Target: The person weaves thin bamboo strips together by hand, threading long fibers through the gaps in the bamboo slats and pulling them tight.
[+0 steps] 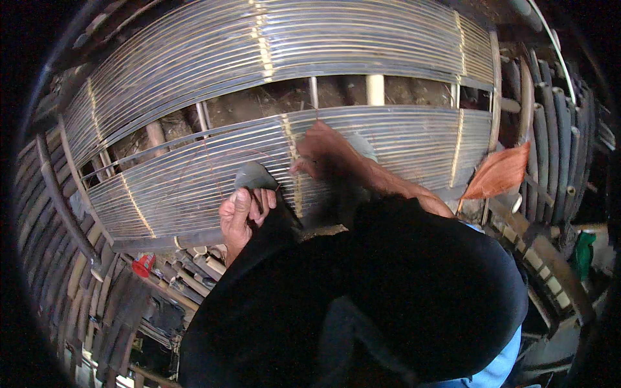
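Slatted panel (414, 145); yellowish bindings (458, 139) across it; grey shoe tip (253, 174) on top

Smooth, glossy, wood-like slats (417, 139)

From my distant seat, I see at nine o'clock many long poles (40, 216). Toward eight o'clock there is one small red object (143, 264). At three o'clock hangs an orange-brown sheet (501, 171); a green thing (584, 253) lies between three and four, beyond it.

L hand (243, 216) lower, curled w/ thumb (242, 202) up, R hand (321, 147) higher, partly curled, bare R forearm (396, 182) slanting up-left, L wrist (237, 244) bare
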Tool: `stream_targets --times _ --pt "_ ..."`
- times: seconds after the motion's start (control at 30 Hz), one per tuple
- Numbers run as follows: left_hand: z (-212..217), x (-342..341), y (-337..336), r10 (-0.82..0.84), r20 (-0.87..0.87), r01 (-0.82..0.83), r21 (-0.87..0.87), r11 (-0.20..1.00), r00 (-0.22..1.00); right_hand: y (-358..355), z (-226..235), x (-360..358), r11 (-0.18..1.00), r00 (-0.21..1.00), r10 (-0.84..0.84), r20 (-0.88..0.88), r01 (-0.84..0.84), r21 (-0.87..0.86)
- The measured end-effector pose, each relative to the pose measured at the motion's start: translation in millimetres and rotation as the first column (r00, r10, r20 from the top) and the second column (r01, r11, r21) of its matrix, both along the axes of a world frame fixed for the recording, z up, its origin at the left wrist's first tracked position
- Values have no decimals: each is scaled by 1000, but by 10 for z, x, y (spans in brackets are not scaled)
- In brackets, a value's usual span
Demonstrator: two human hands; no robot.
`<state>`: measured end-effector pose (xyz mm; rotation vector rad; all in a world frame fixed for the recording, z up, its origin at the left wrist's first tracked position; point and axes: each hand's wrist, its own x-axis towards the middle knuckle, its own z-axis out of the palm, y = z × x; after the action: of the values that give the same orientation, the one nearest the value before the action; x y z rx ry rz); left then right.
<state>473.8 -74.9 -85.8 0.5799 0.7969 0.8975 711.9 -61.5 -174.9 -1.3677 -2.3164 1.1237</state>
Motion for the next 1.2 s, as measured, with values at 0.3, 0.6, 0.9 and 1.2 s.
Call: stream_targets --times 0.3,0.6,0.9,1.2 --pt "-222 -1419 -425 72 -720 -377 -273 885 691 607 103 -299 935 926 -170 -336 259 241" --pt "-490 -1151 1154 497 -862 535 467 704 98 1035 -313 -759 968 944 -233 -232 201 -152" --pt "-819 -1262 1311 454 -842 687 146 712 -292 1050 -336 -704 940 978 -179 -104 139 -311" --pt "-855 -1067 876 619 -784 602 470 645 -51 999 -353 -777 950 973 -226 -53 208 -233"
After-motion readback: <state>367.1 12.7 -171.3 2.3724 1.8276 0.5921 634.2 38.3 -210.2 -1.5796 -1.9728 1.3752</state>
